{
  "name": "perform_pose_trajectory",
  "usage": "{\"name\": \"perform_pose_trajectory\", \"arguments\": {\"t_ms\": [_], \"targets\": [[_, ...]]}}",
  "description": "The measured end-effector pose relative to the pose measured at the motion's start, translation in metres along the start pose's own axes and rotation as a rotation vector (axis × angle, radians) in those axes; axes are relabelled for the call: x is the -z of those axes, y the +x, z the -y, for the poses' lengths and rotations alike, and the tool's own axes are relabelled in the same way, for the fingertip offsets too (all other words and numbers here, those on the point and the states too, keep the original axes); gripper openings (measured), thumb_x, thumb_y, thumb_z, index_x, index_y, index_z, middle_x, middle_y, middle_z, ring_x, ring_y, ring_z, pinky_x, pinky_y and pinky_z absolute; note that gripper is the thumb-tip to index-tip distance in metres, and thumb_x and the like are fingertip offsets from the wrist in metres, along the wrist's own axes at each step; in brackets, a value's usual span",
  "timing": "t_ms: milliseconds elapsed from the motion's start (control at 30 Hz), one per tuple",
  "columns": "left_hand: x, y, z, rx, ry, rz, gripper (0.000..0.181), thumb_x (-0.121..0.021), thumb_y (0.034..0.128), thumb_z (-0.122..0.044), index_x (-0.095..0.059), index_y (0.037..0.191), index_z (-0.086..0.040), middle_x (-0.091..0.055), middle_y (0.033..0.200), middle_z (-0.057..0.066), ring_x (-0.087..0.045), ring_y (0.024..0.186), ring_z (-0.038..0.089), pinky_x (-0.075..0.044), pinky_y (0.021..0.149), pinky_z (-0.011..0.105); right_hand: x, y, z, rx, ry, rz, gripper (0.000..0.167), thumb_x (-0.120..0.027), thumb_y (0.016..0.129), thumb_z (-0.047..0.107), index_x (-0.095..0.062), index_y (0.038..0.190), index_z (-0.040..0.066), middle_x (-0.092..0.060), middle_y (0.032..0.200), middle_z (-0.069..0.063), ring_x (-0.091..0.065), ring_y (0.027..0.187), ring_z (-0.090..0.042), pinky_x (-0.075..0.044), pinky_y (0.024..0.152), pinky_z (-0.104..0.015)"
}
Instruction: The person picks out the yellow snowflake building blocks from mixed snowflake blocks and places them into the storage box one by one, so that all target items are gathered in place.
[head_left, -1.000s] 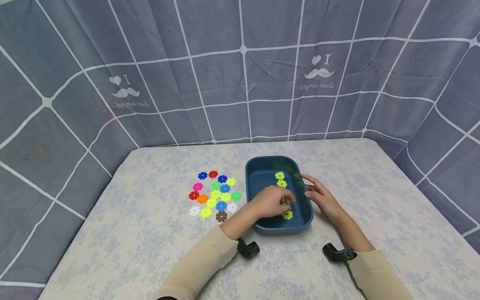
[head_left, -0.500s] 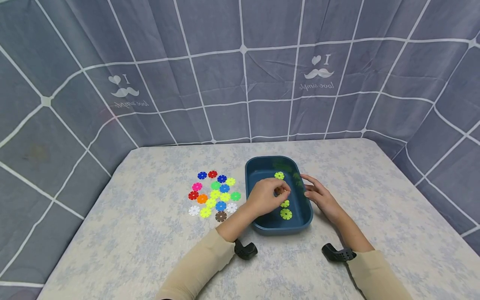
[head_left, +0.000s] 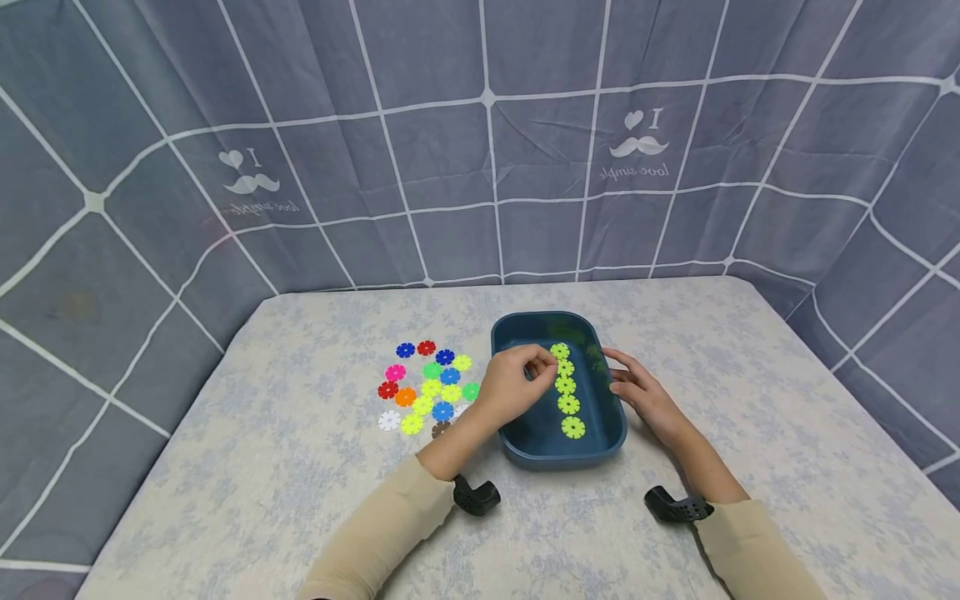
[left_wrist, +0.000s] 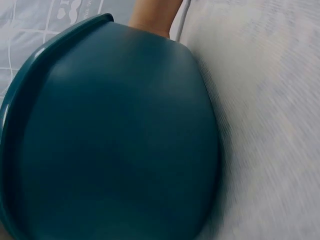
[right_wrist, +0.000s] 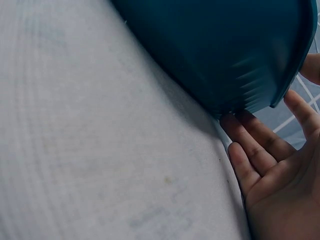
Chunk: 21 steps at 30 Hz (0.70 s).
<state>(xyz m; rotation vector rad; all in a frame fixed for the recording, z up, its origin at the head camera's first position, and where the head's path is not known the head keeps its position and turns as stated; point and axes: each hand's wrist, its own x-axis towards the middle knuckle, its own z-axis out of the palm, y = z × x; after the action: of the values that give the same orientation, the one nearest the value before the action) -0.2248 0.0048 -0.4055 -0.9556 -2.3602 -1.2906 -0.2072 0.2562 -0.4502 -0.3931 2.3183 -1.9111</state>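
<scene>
A dark teal tray (head_left: 552, 461) holds a column of several yellow-green notched discs (head_left: 573, 427) along its middle. Over its left side is my left hand (head_left: 514, 383), fingers curled and thumb and forefinger tips together, close beside the upper discs. I see nothing between those fingertips. My right hand (head_left: 651, 404) rests on the outside of the tray's right wall. In the right wrist view the right hand's extended fingers (right_wrist: 247, 145) touch the ribbed tray wall (right_wrist: 240, 70). The left wrist view is mostly filled by the tray's outer wall (left_wrist: 125, 125).
Left of the tray, loose notched discs lie flat on the patterned tablecloth (head_left: 285, 467), among them an orange disc (head_left: 406, 397), a pink disc (head_left: 395, 372) and white ones. A grey checked curtain (head_left: 427, 167) hangs behind and beside the table.
My left hand has moved away from me and leftward over the tray, uncovering the whole disc column. The right hand stays at the tray's side.
</scene>
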Motion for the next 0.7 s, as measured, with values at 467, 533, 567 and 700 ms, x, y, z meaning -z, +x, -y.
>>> {"name": "perform_pose_trajectory", "arguments": {"t_ms": [467, 533, 567, 700], "targets": [[0.037, -0.014, 0.014, 0.128, 0.045, -0.04, 0.004, -0.067, 0.091, -0.01, -0.07, 0.088, -0.009, -0.059, 0.072, -0.004, -0.055, 0.07, 0.013, -0.047, 0.063, 0.025, 0.002, -0.001, -0.001, -0.001, -0.028, -0.002, 0.057, -0.048, 0.104, 0.019, -0.024, 0.154, 0.007, -0.033, 0.148, -0.028, -0.035, 0.134, -0.041, -0.027, 0.106, -0.061], [0.041, -0.016, 0.015, 0.144, 0.047, -0.042, 0.005, -0.067, 0.0908, -0.01, -0.07, 0.088, -0.008, -0.059, 0.071, -0.004, -0.055, 0.069, 0.013, -0.047, 0.062, 0.025, 0.002, -0.001, -0.001, -0.004, -0.032, -0.006, 0.057, -0.049, 0.103, 0.02, -0.025, 0.153, 0.008, -0.034, 0.148, -0.027, -0.037, 0.133, -0.038, -0.028, 0.106, -0.061], [0.044, -0.017, 0.016, 0.153, 0.047, -0.044, 0.005, -0.067, 0.091, -0.01, -0.07, 0.088, -0.008, -0.059, 0.071, -0.004, -0.055, 0.069, 0.013, -0.047, 0.062, 0.025, 0.002, -0.001, -0.001, -0.008, -0.033, -0.009, 0.057, -0.049, 0.103, 0.02, -0.025, 0.153, 0.008, -0.034, 0.148, -0.027, -0.038, 0.132, -0.036, -0.028, 0.106, -0.06], [0.052, -0.022, 0.02, 0.186, 0.047, -0.051, 0.005, -0.067, 0.0907, -0.011, -0.07, 0.088, -0.008, -0.058, 0.07, -0.005, -0.055, 0.069, 0.013, -0.047, 0.063, 0.027, 0.002, 0.0, -0.002, -0.013, -0.032, -0.009, 0.058, -0.05, 0.103, 0.021, -0.026, 0.153, 0.009, -0.035, 0.147, -0.026, -0.041, 0.13, -0.029, -0.029, 0.106, -0.06]]}}
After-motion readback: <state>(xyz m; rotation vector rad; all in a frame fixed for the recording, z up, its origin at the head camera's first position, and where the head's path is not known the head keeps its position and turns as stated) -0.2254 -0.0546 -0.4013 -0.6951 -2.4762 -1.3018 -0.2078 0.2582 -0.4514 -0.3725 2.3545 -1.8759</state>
